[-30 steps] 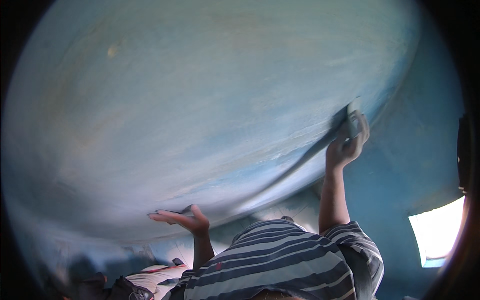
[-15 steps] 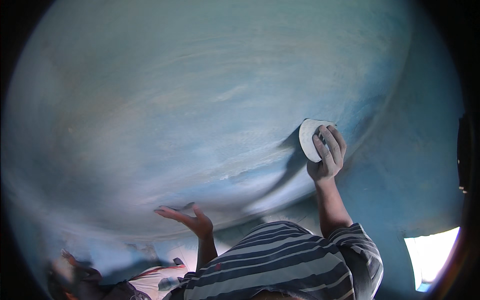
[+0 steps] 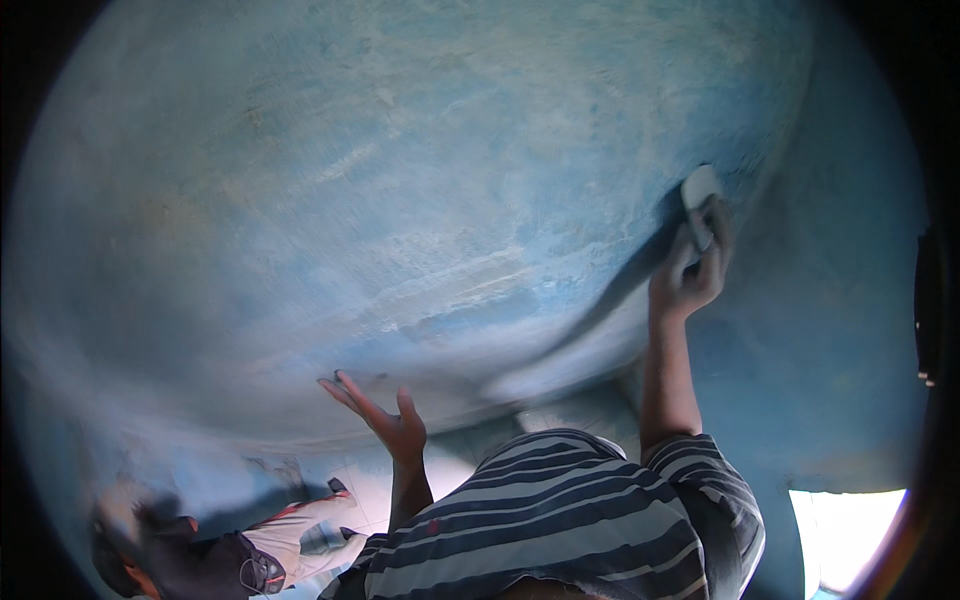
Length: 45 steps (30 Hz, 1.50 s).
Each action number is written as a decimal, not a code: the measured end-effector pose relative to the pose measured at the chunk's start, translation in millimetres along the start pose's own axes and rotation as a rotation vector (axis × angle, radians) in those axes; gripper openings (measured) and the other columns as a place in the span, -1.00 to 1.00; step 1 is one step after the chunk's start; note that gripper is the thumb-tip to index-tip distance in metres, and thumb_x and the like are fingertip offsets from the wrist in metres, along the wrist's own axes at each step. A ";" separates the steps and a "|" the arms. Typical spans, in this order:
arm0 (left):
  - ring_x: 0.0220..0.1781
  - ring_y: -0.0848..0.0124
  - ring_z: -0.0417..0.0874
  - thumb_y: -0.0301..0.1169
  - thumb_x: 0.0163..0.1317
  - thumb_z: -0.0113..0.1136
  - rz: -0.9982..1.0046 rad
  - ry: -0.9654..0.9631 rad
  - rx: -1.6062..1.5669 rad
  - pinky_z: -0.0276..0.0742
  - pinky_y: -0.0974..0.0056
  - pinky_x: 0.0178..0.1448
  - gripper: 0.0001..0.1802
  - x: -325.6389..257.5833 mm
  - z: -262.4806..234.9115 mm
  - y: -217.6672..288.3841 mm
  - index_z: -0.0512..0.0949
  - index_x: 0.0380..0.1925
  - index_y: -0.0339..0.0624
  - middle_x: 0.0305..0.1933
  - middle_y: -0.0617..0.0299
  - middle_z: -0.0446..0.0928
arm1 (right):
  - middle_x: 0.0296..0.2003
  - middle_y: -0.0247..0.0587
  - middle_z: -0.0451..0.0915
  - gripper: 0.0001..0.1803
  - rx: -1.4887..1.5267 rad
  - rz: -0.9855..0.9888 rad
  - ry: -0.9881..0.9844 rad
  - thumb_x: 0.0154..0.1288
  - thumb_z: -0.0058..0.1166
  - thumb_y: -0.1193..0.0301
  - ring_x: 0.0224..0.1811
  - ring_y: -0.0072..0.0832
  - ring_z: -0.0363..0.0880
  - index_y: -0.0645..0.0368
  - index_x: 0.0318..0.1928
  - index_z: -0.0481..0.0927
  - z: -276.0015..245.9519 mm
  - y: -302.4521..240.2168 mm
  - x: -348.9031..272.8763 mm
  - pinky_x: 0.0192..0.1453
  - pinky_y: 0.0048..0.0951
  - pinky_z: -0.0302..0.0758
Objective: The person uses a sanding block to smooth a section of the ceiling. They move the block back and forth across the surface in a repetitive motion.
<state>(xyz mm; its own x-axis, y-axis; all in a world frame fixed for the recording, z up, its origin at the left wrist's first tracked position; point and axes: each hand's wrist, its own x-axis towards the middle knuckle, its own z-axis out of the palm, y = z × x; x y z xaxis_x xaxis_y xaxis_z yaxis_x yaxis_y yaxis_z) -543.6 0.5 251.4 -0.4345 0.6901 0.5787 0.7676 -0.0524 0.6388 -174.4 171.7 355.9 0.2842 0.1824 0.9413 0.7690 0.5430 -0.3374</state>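
In my raised right hand, fingers bent and dusty, is a white, flat, round-edged pad. Its exact kind is not clear. The pad is at the patchy blue-green wall, close to the wall's right-hand corner; the hand is slightly blurred. Lower down and to the left, my left hand is open with spread fingers and holds nothing. It is near the bottom part of the wall, and whether its fingertips touch the surface I cannot tell.
Another person in dark top and light trousers is at the lower left. Pale floor tiles show beside them. A second blue wall meets the first at the right. Bright light comes through an opening at the lower right.
My right hand has moved up and right along the wall with the pad, which now shows narrower. My left hand has risen a little, its fingers more upright. The other person has shifted slightly.
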 end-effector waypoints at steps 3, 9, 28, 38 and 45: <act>0.70 -0.29 -0.37 -0.16 0.33 0.14 -0.010 -0.020 0.002 -0.24 -0.36 0.62 0.01 -4.1 2.7 11.1 -0.17 0.62 -0.22 0.68 -0.31 -0.48 | 0.22 -0.07 0.62 -0.63 -0.014 -0.266 -0.185 0.22 0.12 0.71 0.35 -0.04 0.51 0.09 -0.03 0.74 -7.7 -20.2 -1.9 0.35 -0.06 0.54; 0.70 -0.27 -0.41 -0.19 0.31 0.17 -0.009 -0.088 -0.034 -0.27 -0.35 0.62 0.03 -9.3 1.0 30.0 -0.18 0.62 -0.23 0.68 -0.31 -0.51 | 0.16 -0.04 0.63 -0.68 -0.004 0.235 0.064 0.21 0.15 0.70 0.30 -0.02 0.54 0.14 -0.06 0.74 -19.6 11.8 10.8 0.34 -0.07 0.53; 0.72 -0.17 -0.45 -0.18 0.30 0.18 -0.005 -0.075 -0.106 -0.41 -0.20 0.67 0.12 -26.1 11.8 41.5 -0.33 0.60 -0.29 0.67 -0.33 -0.51 | 0.15 0.03 0.60 -0.69 -0.042 0.448 0.096 0.20 0.12 0.75 0.27 0.00 0.56 0.23 -0.07 0.68 -30.2 -10.2 -2.2 0.35 -0.09 0.45; 0.70 -0.30 -0.43 -0.14 0.38 -0.08 0.096 0.267 0.032 -0.37 -0.35 0.63 -0.06 49.5 -30.5 -59.1 -0.24 0.61 -0.27 0.67 -0.36 -0.50 | 0.11 0.02 0.61 -0.71 -0.117 0.454 0.164 0.17 0.17 0.73 0.19 -0.01 0.59 0.21 -0.10 0.65 -9.1 -30.9 -19.8 0.28 -0.05 0.51; 0.69 -0.33 -0.44 -0.10 0.37 -0.18 0.329 0.395 0.268 -0.43 -0.41 0.60 -0.07 87.7 -35.3 -80.7 -0.23 0.59 -0.37 0.65 -0.41 -0.50 | 0.08 0.08 0.63 -0.79 -0.206 -0.223 -0.019 0.28 0.13 0.68 0.18 0.01 0.61 0.26 -0.09 0.61 14.2 -81.6 -43.1 0.31 -0.13 0.50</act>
<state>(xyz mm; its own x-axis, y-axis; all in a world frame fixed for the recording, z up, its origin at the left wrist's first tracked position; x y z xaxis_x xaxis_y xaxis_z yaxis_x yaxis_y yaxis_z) -660.3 39.8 268.5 -0.2561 0.3439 0.9034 0.9622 0.0011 0.2724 -257.5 131.1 343.1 0.0857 0.0934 0.9919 0.9116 0.3944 -0.1159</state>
